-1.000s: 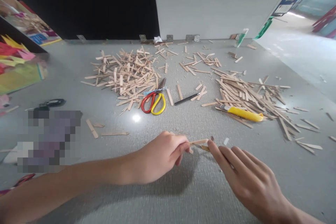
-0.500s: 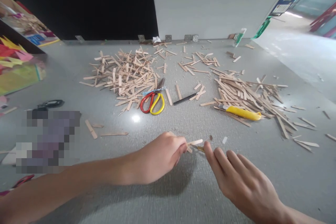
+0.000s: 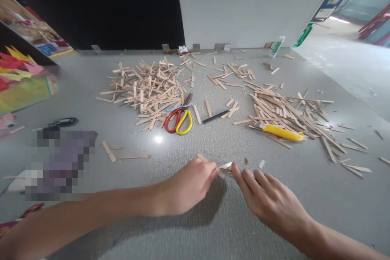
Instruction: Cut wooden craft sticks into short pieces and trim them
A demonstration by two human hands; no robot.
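Observation:
Pinched in my left hand (image 3: 193,185) are wooden craft sticks (image 3: 225,166), which cross each other at the fingertips. My right hand (image 3: 271,197) is closed around what looks like a craft knife (image 3: 229,172). Only its brass-coloured front end shows, and the handle is hidden under my fingers. The right index fingertip lies against the end of one stick, close to the knife. Both hands are just above the grey table. Beyond them lie scissors (image 3: 179,121) with one red and one yellow handle, a black pen (image 3: 217,116) and a yellow utility knife (image 3: 283,132).
Piles of craft sticks lie at left (image 3: 152,89) and right (image 3: 283,105). An upright grey panel (image 3: 243,8) with metal hinges closes off the back, near a glue stick (image 3: 277,46). A colourful paper box (image 3: 24,89) and a pixelated object (image 3: 61,162) are at left.
My right hand has moved left, closer to my left hand, and its index finger has come to the stick's end. The knife is now more hidden. The view has shifted slightly.

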